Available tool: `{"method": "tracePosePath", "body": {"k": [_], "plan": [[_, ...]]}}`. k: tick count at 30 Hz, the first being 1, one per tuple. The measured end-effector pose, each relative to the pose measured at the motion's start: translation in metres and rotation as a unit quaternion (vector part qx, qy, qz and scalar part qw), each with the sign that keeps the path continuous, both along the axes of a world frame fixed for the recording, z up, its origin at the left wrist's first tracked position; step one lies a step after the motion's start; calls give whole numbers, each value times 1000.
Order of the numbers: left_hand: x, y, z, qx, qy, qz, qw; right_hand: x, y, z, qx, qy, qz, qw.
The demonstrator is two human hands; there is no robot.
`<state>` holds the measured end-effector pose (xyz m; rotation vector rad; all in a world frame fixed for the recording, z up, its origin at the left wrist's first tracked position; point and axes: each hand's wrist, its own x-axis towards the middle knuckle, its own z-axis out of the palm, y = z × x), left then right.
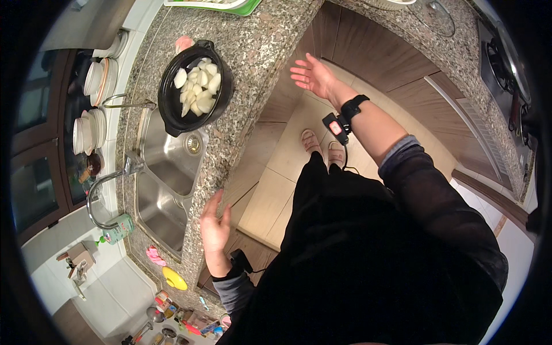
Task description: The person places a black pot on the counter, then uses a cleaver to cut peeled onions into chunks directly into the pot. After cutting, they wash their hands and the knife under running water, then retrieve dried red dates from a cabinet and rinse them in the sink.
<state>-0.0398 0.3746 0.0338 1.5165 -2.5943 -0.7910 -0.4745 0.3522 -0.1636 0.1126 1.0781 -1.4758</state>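
Near the front edge of the granite counter, my left hand hangs with fingers apart and nothing in it; whether it touches the edge I cannot tell. My right hand is held out in the air over the floor, palm showing, fingers spread and empty. On the counter, beyond the sink, stands a black two-handled pot. Pale, peeled chunks of what looks like radish or potato lie in it. A double-bowl steel sink is set into the counter close to my left hand.
A curved faucet arches beside the sink. Around it are a green soap bottle, a pink cloth and a yellow lid-like item. Stacked dishes line the window. A glass lid and a gas stove are at right.
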Motion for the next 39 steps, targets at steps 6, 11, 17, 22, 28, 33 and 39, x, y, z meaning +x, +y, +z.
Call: {"method": "tracePosePath", "body": {"k": [6, 11, 17, 22, 28, 33, 39], "plan": [[-53, -18, 20, 33, 30, -70, 997, 7, -47, -6, -3, -107, -109, 988], [-57, -42, 17, 26, -9, -78, 997, 26, -47, -28, -37, -169, -66, 983], [-54, -51, 4, 50, -36, -86, 994, 61, -38, -34, -21, -211, 25, 977], [-60, -43, -7, 43, -59, -115, 991, 69, -34, -28, -23, -166, 24, 986], [-80, -3, -12, 22, -82, -108, 991, 55, 8, -31, -18, -142, 50, 989], [-112, 58, -25, 87, -81, -119, 986, 15, 68, -34, -38, 117, 173, 977], [-145, 79, -71, 5, -82, -111, 990, -59, 148, -9, 102, 530, 250, 804]]}}
